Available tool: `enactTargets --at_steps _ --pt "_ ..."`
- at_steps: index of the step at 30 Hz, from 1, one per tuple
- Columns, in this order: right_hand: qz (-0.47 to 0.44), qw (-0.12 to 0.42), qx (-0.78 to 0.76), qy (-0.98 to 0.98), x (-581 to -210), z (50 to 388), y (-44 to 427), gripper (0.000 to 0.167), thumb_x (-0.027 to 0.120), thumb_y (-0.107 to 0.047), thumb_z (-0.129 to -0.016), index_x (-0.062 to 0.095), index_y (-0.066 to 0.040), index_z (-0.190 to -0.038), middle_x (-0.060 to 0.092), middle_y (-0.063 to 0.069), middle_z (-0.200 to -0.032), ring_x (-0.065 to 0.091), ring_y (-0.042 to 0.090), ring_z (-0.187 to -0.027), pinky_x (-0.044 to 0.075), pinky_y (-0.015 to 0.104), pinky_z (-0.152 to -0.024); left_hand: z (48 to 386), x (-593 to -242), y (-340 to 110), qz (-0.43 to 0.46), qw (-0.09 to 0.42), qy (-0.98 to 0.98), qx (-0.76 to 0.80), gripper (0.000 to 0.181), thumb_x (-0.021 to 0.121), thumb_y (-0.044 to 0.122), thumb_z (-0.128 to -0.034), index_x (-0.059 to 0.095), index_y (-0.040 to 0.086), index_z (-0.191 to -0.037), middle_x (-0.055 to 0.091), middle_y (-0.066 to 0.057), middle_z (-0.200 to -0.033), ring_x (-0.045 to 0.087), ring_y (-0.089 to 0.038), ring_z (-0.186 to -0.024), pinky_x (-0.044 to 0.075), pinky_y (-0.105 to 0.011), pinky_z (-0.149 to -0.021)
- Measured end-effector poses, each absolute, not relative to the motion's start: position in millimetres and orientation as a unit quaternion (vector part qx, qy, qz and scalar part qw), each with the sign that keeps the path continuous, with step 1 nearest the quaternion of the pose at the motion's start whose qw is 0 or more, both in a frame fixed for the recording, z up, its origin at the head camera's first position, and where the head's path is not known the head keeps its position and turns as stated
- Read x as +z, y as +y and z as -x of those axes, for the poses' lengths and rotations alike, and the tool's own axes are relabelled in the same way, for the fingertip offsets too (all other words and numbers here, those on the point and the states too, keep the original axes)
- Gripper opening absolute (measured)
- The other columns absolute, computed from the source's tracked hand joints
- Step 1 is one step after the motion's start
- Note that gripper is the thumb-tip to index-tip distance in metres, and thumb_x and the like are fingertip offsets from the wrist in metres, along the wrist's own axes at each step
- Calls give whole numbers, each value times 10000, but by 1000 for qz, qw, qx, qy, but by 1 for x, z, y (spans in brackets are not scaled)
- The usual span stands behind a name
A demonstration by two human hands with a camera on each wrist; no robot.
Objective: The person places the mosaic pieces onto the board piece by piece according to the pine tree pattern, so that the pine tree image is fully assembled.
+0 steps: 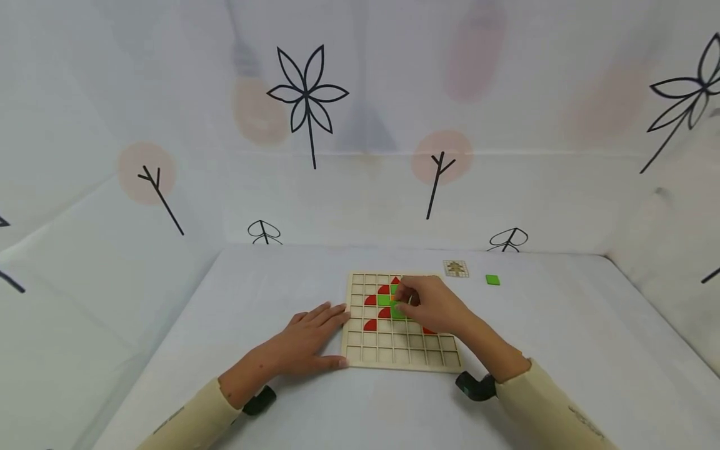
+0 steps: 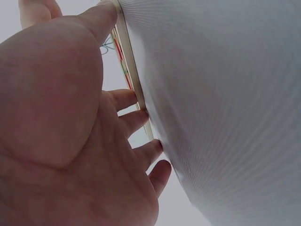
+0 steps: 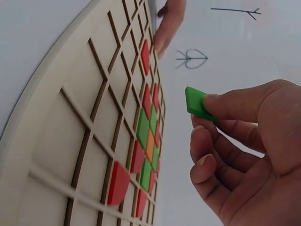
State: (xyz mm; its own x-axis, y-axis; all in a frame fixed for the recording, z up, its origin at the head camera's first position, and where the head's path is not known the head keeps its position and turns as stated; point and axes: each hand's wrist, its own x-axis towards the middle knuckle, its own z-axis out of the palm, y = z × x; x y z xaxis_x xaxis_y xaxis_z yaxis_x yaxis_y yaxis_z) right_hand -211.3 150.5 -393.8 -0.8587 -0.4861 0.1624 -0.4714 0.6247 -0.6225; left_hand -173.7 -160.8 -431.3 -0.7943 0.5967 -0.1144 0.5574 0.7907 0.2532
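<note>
A pale wooden grid board [image 1: 365, 355] lies flat, with red quarter-round pieces [image 1: 370, 325], a red triangle [image 1: 396, 280] at its far edge, green squares [image 1: 384, 300] and an orange square [image 3: 149, 145] in its cells. My right hand [image 1: 437, 305] pinches a green square tile [image 3: 195, 102] between thumb and index finger, apart from the board's surface in the right wrist view. At the board's left side, my left hand [image 1: 309, 340] rests palm down, its fingertips and thumb touching the rim. In the head view the right hand covers part of the pattern.
Beyond the board's far right corner lies a small card with a tree pattern on a grid [image 1: 455, 269]. A loose green square [image 1: 492, 280] sits to its right. White cloth [image 1: 270, 281] covers the table, and printed sheets rise behind and at both sides.
</note>
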Motion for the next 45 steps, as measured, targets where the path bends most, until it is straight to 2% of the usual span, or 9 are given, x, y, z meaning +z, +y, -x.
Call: enactTargets --at_steps 8,20,31,39,45 --pt "253 27 -351 901 -397 217 128 90 780 -80 -961 700 -122 -961 653 -49 -844 578 137 -749 513 314 -699 172 -429 -162 -311 89 940 113 896 611 690 -984 297 232 -1687 237 22 -1763 172 -324 -1633 283 -613 -1222" --pt "228 48 -340 911 -409 214 121 126 781 -39 -910 713 -134 -865 647 -56 -815 575 141 -764 504 319 -698 172 -429 -161 -310 92 940 110 899 601 702 -981 293 241 -1688 234 26 -1765 168 -314 -1635 278 -619 -1227" --pt "241 42 -334 910 -415 214 122 97 792 -44 -905 735 -117 -879 655 -72 -801 577 123 -753 503 296 -690 174 -430 -162 -310 93 940 106 901 600 707 -979 294 243 -1688 233 25 -1765 164 -311 -1636 283 -618 -1224" --pt "216 44 -315 923 -418 213 118 138 824 -86 -911 732 -176 -862 647 -90 -790 575 121 -780 515 308 -735 175 -433 -163 -311 91 940 105 900 600 708 -979 296 243 -1687 233 25 -1765 168 -316 -1635 288 -606 -1222" --pt "205 37 -303 930 -417 210 115 137 842 -87 -902 747 -172 -852 640 -89 -772 566 129 -779 514 316 -739 175 -433 -162 -311 91 940 105 896 599 711 -977 302 248 -1684 233 26 -1765 168 -315 -1635 286 -607 -1223"
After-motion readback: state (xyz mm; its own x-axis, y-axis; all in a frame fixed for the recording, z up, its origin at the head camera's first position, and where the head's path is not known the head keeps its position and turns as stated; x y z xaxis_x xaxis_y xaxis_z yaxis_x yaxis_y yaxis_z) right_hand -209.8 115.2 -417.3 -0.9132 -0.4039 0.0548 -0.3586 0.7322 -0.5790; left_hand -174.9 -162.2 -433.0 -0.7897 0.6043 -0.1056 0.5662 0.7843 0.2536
